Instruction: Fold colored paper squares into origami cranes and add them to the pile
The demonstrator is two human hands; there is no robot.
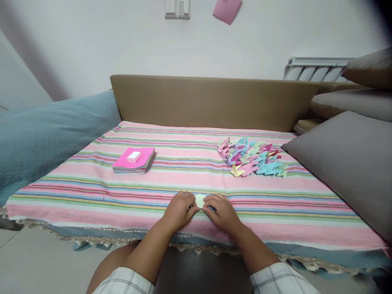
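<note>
A small pale green piece of paper is held between my two hands, low over the near part of the striped cloth. My left hand pinches its left side, thumb and fingers pressed together. On the opposite side my right hand grips the paper the same way. The thumbs almost meet at the near edge. My fingers cover the paper's sides, so its full shape is hidden.
The striped cloth covers the seat. Many folded paper cranes lie at right. At left, a white box-like object rests on a stack of coloured paper. Grey cushions stand right, a blue-covered armrest left.
</note>
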